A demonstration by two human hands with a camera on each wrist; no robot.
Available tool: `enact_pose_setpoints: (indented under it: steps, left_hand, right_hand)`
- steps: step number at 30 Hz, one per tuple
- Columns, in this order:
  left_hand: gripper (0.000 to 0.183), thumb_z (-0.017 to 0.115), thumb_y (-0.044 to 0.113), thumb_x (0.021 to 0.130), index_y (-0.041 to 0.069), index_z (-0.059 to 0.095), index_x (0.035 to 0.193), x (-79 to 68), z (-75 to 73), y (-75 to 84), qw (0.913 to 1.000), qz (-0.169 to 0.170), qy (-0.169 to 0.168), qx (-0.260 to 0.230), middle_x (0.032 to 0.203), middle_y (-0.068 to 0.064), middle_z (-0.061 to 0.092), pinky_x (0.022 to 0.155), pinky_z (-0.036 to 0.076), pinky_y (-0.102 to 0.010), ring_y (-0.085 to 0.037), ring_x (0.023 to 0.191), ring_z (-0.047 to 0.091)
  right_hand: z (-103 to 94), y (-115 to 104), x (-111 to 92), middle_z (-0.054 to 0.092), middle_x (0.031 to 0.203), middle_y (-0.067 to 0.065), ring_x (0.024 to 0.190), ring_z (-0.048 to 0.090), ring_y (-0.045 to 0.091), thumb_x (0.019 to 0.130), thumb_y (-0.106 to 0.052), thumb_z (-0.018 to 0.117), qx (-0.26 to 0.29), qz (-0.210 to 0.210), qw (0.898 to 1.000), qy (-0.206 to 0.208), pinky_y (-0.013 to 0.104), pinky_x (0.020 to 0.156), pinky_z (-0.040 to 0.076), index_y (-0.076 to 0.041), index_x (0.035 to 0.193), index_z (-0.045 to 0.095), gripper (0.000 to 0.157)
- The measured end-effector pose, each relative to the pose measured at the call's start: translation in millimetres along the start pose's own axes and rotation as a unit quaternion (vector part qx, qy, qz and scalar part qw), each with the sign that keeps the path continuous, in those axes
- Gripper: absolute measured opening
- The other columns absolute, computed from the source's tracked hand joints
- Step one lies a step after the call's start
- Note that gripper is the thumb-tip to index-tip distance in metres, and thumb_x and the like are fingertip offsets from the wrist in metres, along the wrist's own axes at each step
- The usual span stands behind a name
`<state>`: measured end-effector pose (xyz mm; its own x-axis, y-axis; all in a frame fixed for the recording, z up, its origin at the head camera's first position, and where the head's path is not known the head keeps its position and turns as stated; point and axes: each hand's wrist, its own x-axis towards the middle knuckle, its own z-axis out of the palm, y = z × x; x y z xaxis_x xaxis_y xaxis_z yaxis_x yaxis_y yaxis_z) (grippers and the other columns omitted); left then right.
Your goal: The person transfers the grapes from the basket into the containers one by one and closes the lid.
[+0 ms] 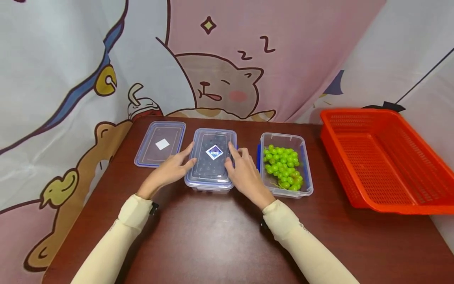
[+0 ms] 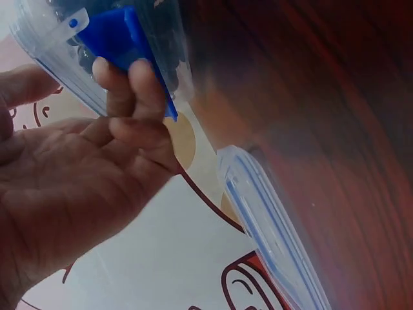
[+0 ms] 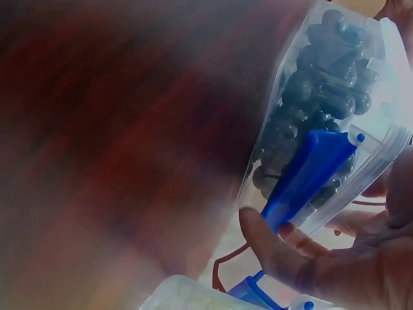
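A clear plastic food container (image 1: 213,187) with its lid (image 1: 207,171) on stands mid-table. Dark grapes (image 3: 300,87) show through its wall. My left hand (image 1: 169,169) holds the container's left side, thumb at the lid's edge. In the left wrist view, bent fingertips touch a blue latch (image 2: 116,35) that hangs down unfastened. On the opposite side my right hand (image 1: 246,173) has thumb and index finger on the lid's edge. The right wrist view has its lower fingers at the bottom of another hanging blue latch (image 3: 310,171).
Right of the hands, an uncovered container (image 1: 283,193) holds green grapes (image 1: 283,165). A loose clear lid (image 1: 150,152) with a white label lies at the left. An orange plastic basket (image 1: 358,173) stands at the far right. Behind the table hangs a cartoon-printed curtain (image 1: 291,51).
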<state>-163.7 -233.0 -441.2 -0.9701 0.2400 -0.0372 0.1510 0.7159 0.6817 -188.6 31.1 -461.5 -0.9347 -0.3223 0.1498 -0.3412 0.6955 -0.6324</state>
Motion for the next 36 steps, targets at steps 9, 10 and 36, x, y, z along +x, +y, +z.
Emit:
enact_pose_setpoints:
  steps: [9,10,36]
  left_hand:
    - [0.076,0.052,0.034,0.115,0.009,0.013,0.176,0.2,-2.3,3.2,0.9987,-0.03,-0.026,-0.031,0.176,-0.02,0.023,0.127,0.024,-0.06,-0.044,0.157,0.032]
    - [0.075,0.052,0.034,0.116,0.01,0.014,0.176,-0.5,-1.8,2.7,0.9985,-0.034,-0.025,-0.035,0.176,-0.02,0.023,0.126,0.026,-0.06,-0.045,0.155,0.036]
    - [0.072,0.055,0.026,0.115,0.007,0.02,0.174,-0.1,5.0,5.1,0.9988,-0.038,0.005,-0.032,0.174,-0.023,0.028,0.127,0.023,-0.06,-0.043,0.159,0.029]
  right_hand:
    - [-7.8,1.4,2.6,0.059,0.135,0.03,0.098,0.064,0.035,0.113,-0.035,0.055,0.037,0.026,0.999,-0.018,0.054,0.091,0.056,-0.021,0.172,0.038,0.063]
    - [-8.0,2.0,2.8,0.063,0.125,0.029,0.092,0.063,0.033,0.113,-0.036,0.055,0.043,0.027,0.998,-0.023,0.052,0.089,0.055,-0.022,0.172,0.038,0.063]
    - [-1.6,-8.6,1.0,0.06,0.131,0.033,0.1,0.069,0.045,0.112,-0.029,0.057,0.001,0.045,0.999,0.003,0.056,0.093,0.057,-0.009,0.172,0.033,0.068]
